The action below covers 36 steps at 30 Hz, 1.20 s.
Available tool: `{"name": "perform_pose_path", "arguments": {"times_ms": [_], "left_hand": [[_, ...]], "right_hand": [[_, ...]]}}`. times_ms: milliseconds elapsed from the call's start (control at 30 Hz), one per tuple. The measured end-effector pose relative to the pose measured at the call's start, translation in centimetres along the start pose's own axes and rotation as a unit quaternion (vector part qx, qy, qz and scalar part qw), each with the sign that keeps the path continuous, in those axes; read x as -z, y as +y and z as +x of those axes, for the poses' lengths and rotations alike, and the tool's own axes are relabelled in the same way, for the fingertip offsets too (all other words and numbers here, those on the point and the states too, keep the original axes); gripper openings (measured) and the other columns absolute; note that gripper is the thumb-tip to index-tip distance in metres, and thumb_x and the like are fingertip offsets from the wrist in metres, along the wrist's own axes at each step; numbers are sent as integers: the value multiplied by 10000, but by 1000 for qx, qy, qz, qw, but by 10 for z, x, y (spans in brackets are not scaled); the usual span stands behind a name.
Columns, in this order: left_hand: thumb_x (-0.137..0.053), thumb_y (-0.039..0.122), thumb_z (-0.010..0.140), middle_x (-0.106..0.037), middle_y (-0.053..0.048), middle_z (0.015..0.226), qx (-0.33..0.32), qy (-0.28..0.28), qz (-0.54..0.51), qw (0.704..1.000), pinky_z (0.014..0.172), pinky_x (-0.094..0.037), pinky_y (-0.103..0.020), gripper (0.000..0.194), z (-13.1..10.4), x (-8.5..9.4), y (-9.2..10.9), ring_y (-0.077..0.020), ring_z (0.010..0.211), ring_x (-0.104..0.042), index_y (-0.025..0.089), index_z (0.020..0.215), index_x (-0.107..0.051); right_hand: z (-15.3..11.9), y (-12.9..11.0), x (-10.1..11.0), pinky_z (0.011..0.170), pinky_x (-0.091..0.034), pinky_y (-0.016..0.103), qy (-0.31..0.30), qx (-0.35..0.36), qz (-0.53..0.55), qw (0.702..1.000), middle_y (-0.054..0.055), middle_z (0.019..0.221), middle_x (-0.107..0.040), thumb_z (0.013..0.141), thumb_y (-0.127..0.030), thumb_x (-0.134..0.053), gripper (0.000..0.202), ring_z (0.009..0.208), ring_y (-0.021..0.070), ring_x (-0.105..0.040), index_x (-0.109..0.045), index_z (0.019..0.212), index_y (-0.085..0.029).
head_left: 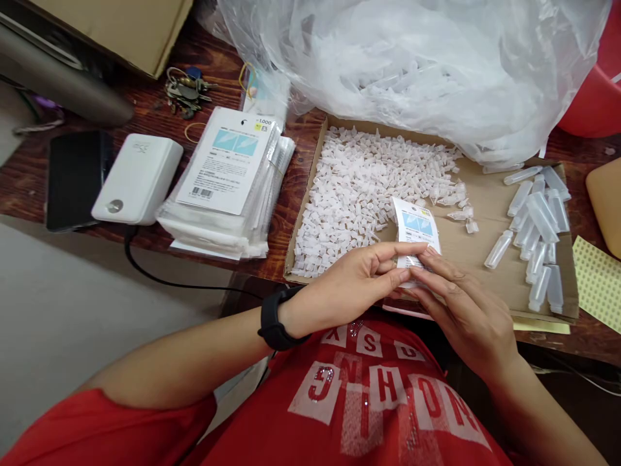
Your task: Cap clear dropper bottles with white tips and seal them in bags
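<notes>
A small white and blue printed packet [416,223] stands tilted over the front of a shallow cardboard tray [478,243]. My left hand [349,281], with a black band on its wrist, grips the packet's lower left part between thumb and fingers. From the right, my right hand [468,304] has its fingertips pressed on the packet's lower right part, touching my left fingers. Many small white plastic caps [349,188] fill the tray's left side. Several translucent tubes [541,213] lie in its right end. The packet's bottom is hidden by my fingers.
Left of the tray lies a stack of printed packets [218,162], then a white power bank [138,178] with a black cable, a dark phone [75,178] and keys [187,90]. A large clear plastic bag [412,58] overhangs the tray's back edge. Yellow sticker sheet [599,278] at right.
</notes>
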<state>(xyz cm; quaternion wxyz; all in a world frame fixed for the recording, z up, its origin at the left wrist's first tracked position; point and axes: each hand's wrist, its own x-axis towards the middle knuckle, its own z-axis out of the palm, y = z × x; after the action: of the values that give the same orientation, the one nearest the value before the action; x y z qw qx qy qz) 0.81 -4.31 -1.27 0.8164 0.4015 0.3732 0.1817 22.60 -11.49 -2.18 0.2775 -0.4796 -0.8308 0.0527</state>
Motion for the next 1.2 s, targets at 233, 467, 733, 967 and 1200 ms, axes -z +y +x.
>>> {"name": "perform_pose_path", "arguments": {"times_ms": [233, 467, 733, 967, 1200], "left_hand": [[-604, 275, 1080, -827, 32, 1267, -72, -62, 253, 963, 951, -543, -256, 373, -11, 7, 8, -188, 1118, -785, 369, 1416, -738], [-604, 174, 1051, -820, 50, 1273, -95, -117, 326, 933, 995, -557, -255, 364, -18, -1, 8, -192, 1119, -810, 332, 1313, -801], [-603, 201, 1032, -837, 11, 1234, -18, -65, 211, 975, 1000, -610, -265, 326, -10, 1, -1, -183, 1089, -820, 252, 1270, -819], [-687, 217, 1014, -786, -36, 1366, -9, -10, 92, 996, 1096, -566, -265, 345, 2, 5, 11, -186, 1265, -747, 170, 1346, -766], [-694, 171, 1023, -864, 14, 1068, 42, 43, -39, 997, 756, -611, -177, 360, 9, -6, 20, -79, 771, -768, 246, 1368, -765]], "right_hand": [[33, 38, 33, 1050, -611, 404, -31, -123, 147, 981, 55, 1281, -798, 1025, -374, -714, 323, 1177, 230, -754, -722, 1341, -307], [76, 60, 25, 558, -492, 258, -134, -286, 323, 892, 9, 762, -724, 919, -682, -737, 457, 645, 140, -630, -731, 899, -225], [72, 68, 0, 587, -450, 295, -51, -244, 193, 949, 6, 733, -683, 999, -586, -684, 372, 644, 153, -598, -694, 905, -226], [58, 38, 29, 781, -537, 341, 13, -13, 18, 1000, 50, 962, -730, 1003, -275, -748, 85, 912, 203, -683, -692, 1057, -240], [31, -4, 26, 785, -505, 377, -89, 115, -38, 989, 38, 928, -765, 975, -247, -790, 139, 875, 221, -681, -684, 1045, -191]]}}
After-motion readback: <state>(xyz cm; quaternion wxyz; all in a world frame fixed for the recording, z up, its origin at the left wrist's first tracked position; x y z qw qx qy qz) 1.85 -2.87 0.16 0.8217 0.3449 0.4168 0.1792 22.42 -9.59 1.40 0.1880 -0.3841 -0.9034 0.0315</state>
